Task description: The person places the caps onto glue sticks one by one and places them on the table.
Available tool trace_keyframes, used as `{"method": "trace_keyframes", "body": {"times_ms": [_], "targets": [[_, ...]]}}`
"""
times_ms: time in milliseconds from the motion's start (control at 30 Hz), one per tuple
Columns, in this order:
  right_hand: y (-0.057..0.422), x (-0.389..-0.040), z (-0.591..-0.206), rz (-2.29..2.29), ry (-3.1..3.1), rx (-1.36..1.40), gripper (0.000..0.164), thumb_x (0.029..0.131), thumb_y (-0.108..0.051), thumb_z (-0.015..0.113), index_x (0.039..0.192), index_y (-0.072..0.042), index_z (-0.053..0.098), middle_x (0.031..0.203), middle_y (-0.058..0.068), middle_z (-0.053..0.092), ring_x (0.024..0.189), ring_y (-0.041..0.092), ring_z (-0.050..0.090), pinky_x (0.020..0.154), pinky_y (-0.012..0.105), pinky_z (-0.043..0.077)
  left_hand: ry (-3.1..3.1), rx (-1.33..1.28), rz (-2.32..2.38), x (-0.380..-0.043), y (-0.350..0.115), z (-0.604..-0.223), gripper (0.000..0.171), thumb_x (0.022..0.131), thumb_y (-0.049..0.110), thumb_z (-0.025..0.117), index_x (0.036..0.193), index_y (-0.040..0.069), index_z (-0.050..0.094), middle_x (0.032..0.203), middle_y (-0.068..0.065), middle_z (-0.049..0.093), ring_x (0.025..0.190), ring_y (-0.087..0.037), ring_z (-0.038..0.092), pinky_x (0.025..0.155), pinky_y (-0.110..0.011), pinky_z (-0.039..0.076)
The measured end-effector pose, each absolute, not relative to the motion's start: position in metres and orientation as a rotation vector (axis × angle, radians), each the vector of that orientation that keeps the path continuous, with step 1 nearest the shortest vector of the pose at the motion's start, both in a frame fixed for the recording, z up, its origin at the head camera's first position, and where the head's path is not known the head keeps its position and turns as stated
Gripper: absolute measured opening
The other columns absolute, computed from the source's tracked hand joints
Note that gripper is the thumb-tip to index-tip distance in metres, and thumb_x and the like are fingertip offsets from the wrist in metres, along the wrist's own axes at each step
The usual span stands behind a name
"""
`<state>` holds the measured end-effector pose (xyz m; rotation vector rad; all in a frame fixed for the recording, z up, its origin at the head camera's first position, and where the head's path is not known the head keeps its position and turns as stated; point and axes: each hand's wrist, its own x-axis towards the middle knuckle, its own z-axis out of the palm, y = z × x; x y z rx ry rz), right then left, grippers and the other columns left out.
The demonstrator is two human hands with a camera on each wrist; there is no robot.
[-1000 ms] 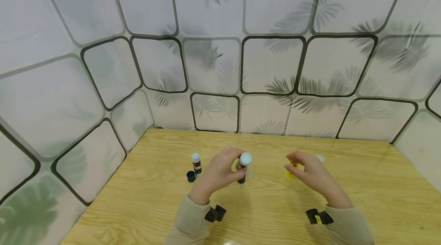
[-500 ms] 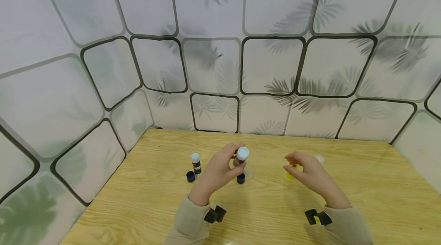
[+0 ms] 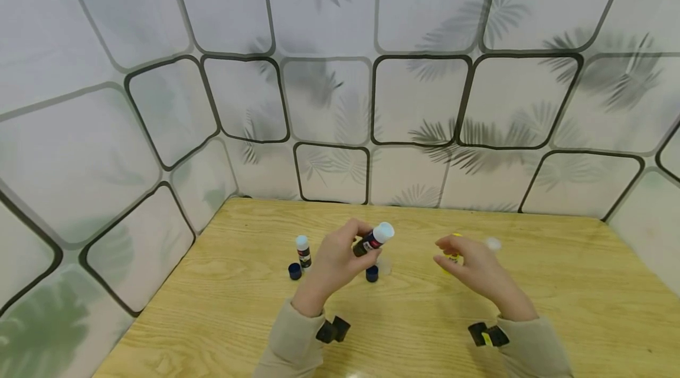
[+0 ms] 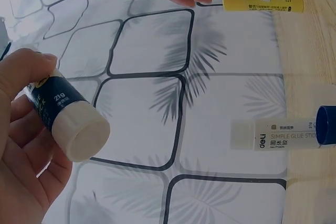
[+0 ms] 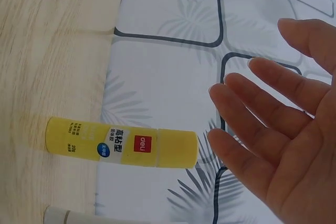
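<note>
My left hand (image 3: 340, 257) grips a dark blue glue stick (image 3: 372, 240) with a white end, raised above the table and tilted to the right. In the left wrist view that white end (image 4: 81, 132) points down and toward the lower right. My right hand (image 3: 480, 269) has relaxed, spread fingers and holds nothing. Beside it stands a yellow glue stick (image 5: 121, 142), upright on the table and apart from the fingertips in the right wrist view. Below the held glue stick, a dark blue cap (image 3: 372, 273) rests on the table.
A dark glue stick with a white top (image 3: 303, 252) stands to the left, with another blue cap (image 3: 294, 271) beside it. A whitish glue stick (image 4: 283, 135) stands behind the middle cap. Another pale object (image 3: 493, 243) is at right. Patterned fabric (image 3: 414, 100) hangs behind the wooden table (image 3: 404, 331).
My left hand has raised the dark blue glue stick and tipped its white end to the right, bringing its label into view. My right hand has shifted slightly left.
</note>
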<state>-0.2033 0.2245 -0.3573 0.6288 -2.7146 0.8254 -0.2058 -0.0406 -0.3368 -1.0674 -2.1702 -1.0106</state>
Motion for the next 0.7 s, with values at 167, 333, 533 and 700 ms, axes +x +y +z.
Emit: {"method": "trace_keyframes", "body": {"times_ms": [167, 333, 533, 700], "targets": [[0.222, -0.204, -0.360, 0.797, -2.697, 0.636, 0.028, 0.083, -0.018, 0.062, 0.104, 0.000, 0.059, 0.098, 0.013, 0.061, 0.087, 0.028, 0.058, 0.071, 0.043, 0.047, -2.139, -1.069, -1.032, -0.207, -0.042, -0.336, 0.025, 0.076, 0.004, 0.066, 0.098, 0.004, 0.055, 0.088, -0.005, 0.058, 0.068, -0.007, 0.052, 0.057, -0.016, 0.043], [0.218, -0.207, -0.361, 0.851, -2.696, 0.650, 0.029, 0.083, -0.018, 0.062, 0.105, 0.001, 0.059, 0.100, 0.013, 0.061, 0.089, 0.028, 0.057, 0.072, 0.044, 0.046, -2.124, -1.057, -1.021, -0.209, -0.045, -0.336, 0.023, 0.075, 0.003, 0.065, 0.097, 0.004, 0.059, 0.091, -0.005, 0.057, 0.076, -0.009, 0.054, 0.064, -0.017, 0.045], [0.202, -0.210, -0.359, 0.907, -2.710, 0.673, 0.029, 0.082, -0.017, 0.064, 0.106, -0.001, 0.058, 0.102, 0.011, 0.060, 0.091, 0.028, 0.057, 0.073, 0.045, 0.046, -2.168, -1.075, -1.021, -0.211, -0.050, -0.335, 0.024, 0.076, 0.004, 0.065, 0.100, 0.003, 0.060, 0.094, -0.005, 0.057, 0.078, -0.011, 0.055, 0.065, -0.018, 0.046], [0.183, -0.215, -0.358, 0.951, -2.703, 0.708, 0.028, 0.082, -0.015, 0.064, 0.105, -0.001, 0.059, 0.102, 0.011, 0.060, 0.092, 0.027, 0.056, 0.074, 0.043, 0.046, -2.191, -1.079, -1.014, -0.209, -0.054, -0.332, 0.025, 0.077, 0.005, 0.066, 0.101, 0.003, 0.060, 0.096, -0.006, 0.058, 0.078, -0.011, 0.055, 0.064, -0.018, 0.046]]}}
